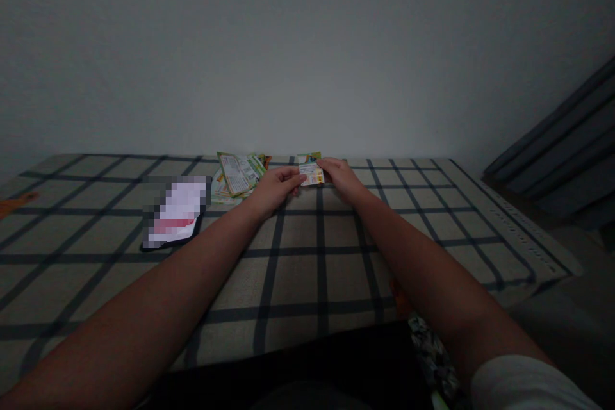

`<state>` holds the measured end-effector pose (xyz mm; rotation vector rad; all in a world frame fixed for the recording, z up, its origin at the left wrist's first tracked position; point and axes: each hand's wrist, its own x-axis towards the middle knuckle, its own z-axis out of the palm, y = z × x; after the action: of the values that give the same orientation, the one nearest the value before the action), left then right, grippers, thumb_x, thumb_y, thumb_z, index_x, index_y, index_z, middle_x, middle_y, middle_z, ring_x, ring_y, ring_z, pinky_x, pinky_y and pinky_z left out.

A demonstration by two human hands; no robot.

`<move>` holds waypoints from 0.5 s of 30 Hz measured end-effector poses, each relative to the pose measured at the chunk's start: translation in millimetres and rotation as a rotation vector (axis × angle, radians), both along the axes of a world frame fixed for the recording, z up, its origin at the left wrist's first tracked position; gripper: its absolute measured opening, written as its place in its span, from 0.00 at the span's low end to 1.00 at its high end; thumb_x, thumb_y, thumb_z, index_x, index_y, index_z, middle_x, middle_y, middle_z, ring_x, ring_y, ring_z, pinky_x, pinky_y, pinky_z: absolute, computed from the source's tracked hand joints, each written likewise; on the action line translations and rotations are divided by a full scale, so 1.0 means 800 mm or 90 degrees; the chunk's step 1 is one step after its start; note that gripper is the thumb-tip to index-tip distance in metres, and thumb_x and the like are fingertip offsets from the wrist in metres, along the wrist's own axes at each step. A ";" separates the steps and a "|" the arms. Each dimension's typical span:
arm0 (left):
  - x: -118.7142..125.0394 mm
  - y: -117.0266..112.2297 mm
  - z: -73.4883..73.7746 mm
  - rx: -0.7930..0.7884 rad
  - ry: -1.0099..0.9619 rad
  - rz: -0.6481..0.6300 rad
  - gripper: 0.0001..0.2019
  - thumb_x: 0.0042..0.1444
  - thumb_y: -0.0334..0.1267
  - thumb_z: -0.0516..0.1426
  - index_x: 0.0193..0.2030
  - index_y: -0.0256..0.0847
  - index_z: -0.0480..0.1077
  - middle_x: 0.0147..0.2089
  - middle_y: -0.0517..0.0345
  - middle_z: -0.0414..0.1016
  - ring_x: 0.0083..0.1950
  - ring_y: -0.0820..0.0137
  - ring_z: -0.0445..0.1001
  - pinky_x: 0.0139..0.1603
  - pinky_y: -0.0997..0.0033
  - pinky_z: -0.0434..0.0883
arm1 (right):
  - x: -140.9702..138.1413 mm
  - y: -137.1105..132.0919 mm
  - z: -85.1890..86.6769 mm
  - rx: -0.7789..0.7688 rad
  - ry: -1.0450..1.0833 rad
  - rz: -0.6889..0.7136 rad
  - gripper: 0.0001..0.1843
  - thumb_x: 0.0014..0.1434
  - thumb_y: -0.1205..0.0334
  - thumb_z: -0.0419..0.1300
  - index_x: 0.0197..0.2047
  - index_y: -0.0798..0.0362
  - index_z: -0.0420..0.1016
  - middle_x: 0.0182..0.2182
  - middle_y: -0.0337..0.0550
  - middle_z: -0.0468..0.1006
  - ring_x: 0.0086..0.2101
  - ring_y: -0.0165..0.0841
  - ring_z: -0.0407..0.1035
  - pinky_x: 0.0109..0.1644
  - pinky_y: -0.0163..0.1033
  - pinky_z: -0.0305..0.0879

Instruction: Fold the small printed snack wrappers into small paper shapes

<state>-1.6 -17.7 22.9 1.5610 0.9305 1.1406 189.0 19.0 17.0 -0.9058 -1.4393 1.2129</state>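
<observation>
Room: likely in a home; dimly lit
Bench (pixel 435 256): set along a plain, pale grey wall (pixel 307 45)
Cloth (pixel 298 285): checked, household type, lettering (pixel 521 227) down right border
Far right: dark pleated fabric (pixel 567 134), curtain-like

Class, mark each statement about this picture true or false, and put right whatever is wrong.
1. The left hand and right hand both hold a small printed piece. True.
2. A pile of printed pieces lies right of the right hand. False: it lies left of the left hand.
3. The cloth is plain. False: it has a dark grid pattern.
4. A dark-edged device with a bright face lies on the cloth. True.
</observation>
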 end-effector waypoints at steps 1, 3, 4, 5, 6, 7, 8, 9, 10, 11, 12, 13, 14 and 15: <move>0.000 0.002 -0.001 0.002 -0.005 0.007 0.15 0.49 0.49 0.67 0.32 0.38 0.78 0.24 0.62 0.69 0.25 0.75 0.61 0.28 0.71 0.58 | 0.000 0.001 -0.002 -0.007 0.006 0.021 0.21 0.54 0.42 0.67 0.31 0.53 0.74 0.28 0.39 0.74 0.30 0.30 0.67 0.35 0.36 0.65; -0.001 0.005 -0.004 0.002 -0.008 0.016 0.14 0.48 0.49 0.67 0.32 0.38 0.78 0.24 0.62 0.69 0.25 0.75 0.60 0.27 0.72 0.57 | -0.001 0.001 -0.006 -0.008 0.002 0.058 0.21 0.54 0.41 0.68 0.33 0.53 0.75 0.29 0.39 0.75 0.30 0.30 0.67 0.34 0.36 0.65; -0.002 0.007 -0.006 -0.001 -0.008 0.021 0.14 0.48 0.48 0.67 0.33 0.38 0.79 0.24 0.62 0.70 0.24 0.75 0.60 0.27 0.72 0.57 | 0.000 0.001 -0.007 -0.001 -0.004 0.071 0.21 0.54 0.42 0.69 0.34 0.53 0.76 0.29 0.40 0.76 0.30 0.30 0.67 0.33 0.36 0.65; -0.002 0.008 -0.007 -0.006 -0.008 0.026 0.14 0.48 0.48 0.67 0.35 0.38 0.79 0.25 0.61 0.71 0.24 0.75 0.61 0.27 0.72 0.57 | 0.000 0.001 -0.008 0.008 -0.012 0.082 0.20 0.53 0.44 0.70 0.35 0.53 0.76 0.30 0.40 0.77 0.30 0.31 0.68 0.34 0.36 0.66; -0.002 0.008 -0.009 -0.011 -0.007 0.031 0.15 0.47 0.47 0.67 0.36 0.37 0.80 0.25 0.61 0.71 0.24 0.75 0.61 0.27 0.73 0.56 | 0.000 0.001 -0.009 0.018 -0.016 0.089 0.20 0.52 0.46 0.71 0.37 0.53 0.77 0.31 0.40 0.77 0.31 0.31 0.69 0.35 0.36 0.66; -0.002 0.008 -0.010 -0.019 -0.008 0.035 0.16 0.47 0.47 0.67 0.37 0.37 0.80 0.26 0.61 0.72 0.24 0.75 0.61 0.27 0.73 0.57 | 0.001 0.002 -0.010 0.026 -0.017 0.096 0.20 0.51 0.47 0.72 0.38 0.53 0.78 0.32 0.41 0.78 0.32 0.31 0.70 0.36 0.36 0.67; -0.001 0.008 -0.011 -0.027 -0.012 0.039 0.16 0.47 0.47 0.67 0.38 0.37 0.80 0.26 0.61 0.73 0.24 0.76 0.62 0.27 0.73 0.57 | 0.001 0.002 -0.010 0.033 -0.016 0.103 0.20 0.51 0.49 0.72 0.40 0.53 0.79 0.33 0.41 0.79 0.33 0.32 0.70 0.38 0.37 0.68; -0.001 0.008 -0.012 -0.035 -0.015 0.041 0.17 0.47 0.48 0.68 0.39 0.37 0.80 0.26 0.61 0.73 0.24 0.76 0.62 0.27 0.73 0.57 | 0.001 0.003 -0.011 0.039 -0.016 0.107 0.20 0.51 0.49 0.72 0.41 0.54 0.79 0.34 0.42 0.80 0.34 0.33 0.71 0.39 0.37 0.69; -0.001 0.007 -0.012 -0.042 -0.012 0.039 0.18 0.47 0.50 0.67 0.39 0.37 0.79 0.26 0.61 0.72 0.24 0.75 0.63 0.26 0.73 0.58 | 0.002 0.004 -0.011 0.045 -0.019 0.109 0.19 0.52 0.49 0.72 0.41 0.54 0.79 0.34 0.42 0.80 0.35 0.33 0.71 0.40 0.38 0.69; -0.001 0.006 -0.012 -0.046 -0.002 0.039 0.19 0.49 0.53 0.67 0.38 0.37 0.79 0.25 0.61 0.71 0.24 0.75 0.63 0.26 0.73 0.57 | 0.002 0.004 -0.011 0.051 -0.026 0.108 0.18 0.53 0.50 0.71 0.41 0.54 0.79 0.34 0.43 0.80 0.35 0.33 0.72 0.40 0.38 0.70; -0.001 0.005 -0.011 -0.047 0.017 0.042 0.20 0.50 0.55 0.66 0.37 0.37 0.79 0.24 0.62 0.70 0.23 0.75 0.62 0.25 0.73 0.56 | 0.002 0.005 -0.011 0.057 -0.037 0.107 0.18 0.54 0.50 0.71 0.41 0.54 0.79 0.35 0.43 0.80 0.35 0.33 0.72 0.41 0.38 0.70; -0.002 0.003 -0.010 -0.044 0.043 0.048 0.21 0.51 0.57 0.65 0.36 0.38 0.78 0.23 0.62 0.69 0.23 0.75 0.61 0.24 0.73 0.55 | 0.002 0.005 -0.012 0.061 -0.050 0.105 0.17 0.54 0.50 0.70 0.40 0.54 0.79 0.35 0.43 0.80 0.36 0.34 0.72 0.42 0.39 0.70; -0.002 0.002 -0.009 -0.036 0.073 0.054 0.22 0.52 0.58 0.64 0.34 0.38 0.78 0.22 0.63 0.67 0.22 0.75 0.60 0.24 0.73 0.53 | 0.002 0.005 -0.012 0.063 -0.065 0.101 0.16 0.55 0.51 0.70 0.40 0.54 0.79 0.35 0.43 0.80 0.36 0.34 0.73 0.42 0.39 0.70; -0.003 0.001 -0.007 -0.023 0.105 0.059 0.22 0.53 0.58 0.63 0.33 0.38 0.78 0.21 0.63 0.66 0.22 0.75 0.59 0.24 0.72 0.52 | 0.002 0.005 -0.013 0.065 -0.078 0.098 0.15 0.55 0.52 0.70 0.39 0.54 0.78 0.36 0.43 0.80 0.37 0.35 0.73 0.42 0.39 0.71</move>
<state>-4.2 -16.9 17.3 1.6147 1.1371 1.0637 190.6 23.1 6.8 -0.8237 -1.6795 1.2014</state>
